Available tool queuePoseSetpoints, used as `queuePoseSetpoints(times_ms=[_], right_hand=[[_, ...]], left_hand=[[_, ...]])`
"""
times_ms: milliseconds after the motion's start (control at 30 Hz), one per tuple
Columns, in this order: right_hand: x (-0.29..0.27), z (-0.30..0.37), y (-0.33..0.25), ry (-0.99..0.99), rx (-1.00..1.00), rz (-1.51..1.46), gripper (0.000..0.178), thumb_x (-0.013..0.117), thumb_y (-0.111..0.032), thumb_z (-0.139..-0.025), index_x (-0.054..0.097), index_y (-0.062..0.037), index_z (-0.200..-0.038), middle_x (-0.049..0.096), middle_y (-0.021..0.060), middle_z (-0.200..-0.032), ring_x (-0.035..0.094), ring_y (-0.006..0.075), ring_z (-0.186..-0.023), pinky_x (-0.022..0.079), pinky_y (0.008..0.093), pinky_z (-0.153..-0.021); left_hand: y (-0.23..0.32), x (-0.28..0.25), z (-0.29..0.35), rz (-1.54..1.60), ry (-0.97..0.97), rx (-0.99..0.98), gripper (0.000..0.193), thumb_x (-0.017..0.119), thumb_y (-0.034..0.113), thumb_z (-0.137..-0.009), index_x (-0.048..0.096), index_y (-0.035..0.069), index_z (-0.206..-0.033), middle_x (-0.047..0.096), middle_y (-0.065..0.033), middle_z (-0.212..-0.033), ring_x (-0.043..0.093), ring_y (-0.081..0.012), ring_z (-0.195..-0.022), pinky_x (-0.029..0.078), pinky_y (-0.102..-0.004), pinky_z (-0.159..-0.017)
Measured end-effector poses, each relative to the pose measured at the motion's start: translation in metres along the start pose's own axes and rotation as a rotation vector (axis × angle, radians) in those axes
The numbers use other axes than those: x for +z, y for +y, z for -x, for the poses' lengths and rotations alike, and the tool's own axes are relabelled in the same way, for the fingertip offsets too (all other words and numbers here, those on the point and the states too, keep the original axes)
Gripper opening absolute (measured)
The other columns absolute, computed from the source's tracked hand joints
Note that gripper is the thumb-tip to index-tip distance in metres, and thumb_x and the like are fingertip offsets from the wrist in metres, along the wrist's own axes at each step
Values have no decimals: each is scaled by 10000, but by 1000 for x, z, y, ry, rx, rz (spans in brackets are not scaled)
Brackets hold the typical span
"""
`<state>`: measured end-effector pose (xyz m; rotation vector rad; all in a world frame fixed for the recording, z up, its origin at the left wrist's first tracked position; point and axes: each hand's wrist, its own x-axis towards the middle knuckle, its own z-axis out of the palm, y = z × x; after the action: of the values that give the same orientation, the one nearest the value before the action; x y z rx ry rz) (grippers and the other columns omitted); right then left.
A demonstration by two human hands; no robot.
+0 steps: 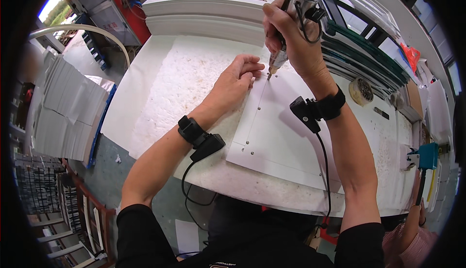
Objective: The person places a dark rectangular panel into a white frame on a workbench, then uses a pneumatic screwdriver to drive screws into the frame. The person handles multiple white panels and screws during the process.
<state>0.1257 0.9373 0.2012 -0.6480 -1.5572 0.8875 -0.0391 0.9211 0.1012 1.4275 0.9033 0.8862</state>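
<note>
My right hand (289, 27) is wrapped round a powered screwdriver (278, 60), a silver tool with a dark top and a cable. Its bit points down at a small screw (269, 77) near the left edge of a white panel (286, 127). Beside that tip, my left hand (241, 74) lies at the panel's edge with its fingers curled together and its thumb against the edge; the palm side is hidden. More screws (259, 108) stand along a thin line on the panel, and several sit close to its near corner (252, 153).
A round tub of screws (361, 92) stands right of the panel. White louvred frames (208, 6) are stacked behind, with dark green-edged frames (361, 49) at the back right. Stacked white sheets (68, 103) stand at left. At far right, another person's hand (415, 214) is by a teal tool (427, 156).
</note>
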Motion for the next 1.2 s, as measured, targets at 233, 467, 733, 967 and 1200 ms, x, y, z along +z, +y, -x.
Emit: queuePoseSetpoints(times_ms=[233,467,733,967,1200], right_hand=[[-4,-1,5,-64,12,-34,210,646,-216,-1001,573,-44,-904,572,30,-706,511,86,-496,424,261,-458],[14,-5,-30,-50,-70,-7,218,677,-233,-998,604,-46,-913,588,16,-690,528,67,-509,431,242,-462],[73,-32,-24,-130,-82,291,232,744,-201,-966,600,-27,-914,565,6,-683,516,77,-564,438,265,-521],[171,-22,4,-815,-291,572,248,808,-91,-807,662,-40,-1000,667,142,-903,625,366,-759,514,429,-718],[179,-2,14,-1190,-289,789,337,764,-80,-786,684,-107,-1112,640,131,-1035,684,353,-877,559,441,-783]], left_hand=[[-4,0,-3,28,-19,3,398,407,25,-1037,445,62,-1432,586,-82,-1397,564,-105,-1198,472,-235,-927],[-18,-10,-11,209,-8,4,376,432,41,-1047,453,45,-1423,587,-97,-1354,576,-130,-1131,498,-257,-905],[-9,17,-4,-658,-99,553,72,589,10,-866,601,19,-937,596,-167,-1032,571,-382,-1079,485,-461,-944],[-39,-18,33,-475,-150,448,256,635,132,-900,682,84,-1147,686,-185,-1159,636,-346,-1129,491,-422,-986],[-56,-14,1,-649,-94,513,482,679,254,-870,573,122,-1321,556,-116,-1303,513,-300,-1210,421,-413,-1069]])
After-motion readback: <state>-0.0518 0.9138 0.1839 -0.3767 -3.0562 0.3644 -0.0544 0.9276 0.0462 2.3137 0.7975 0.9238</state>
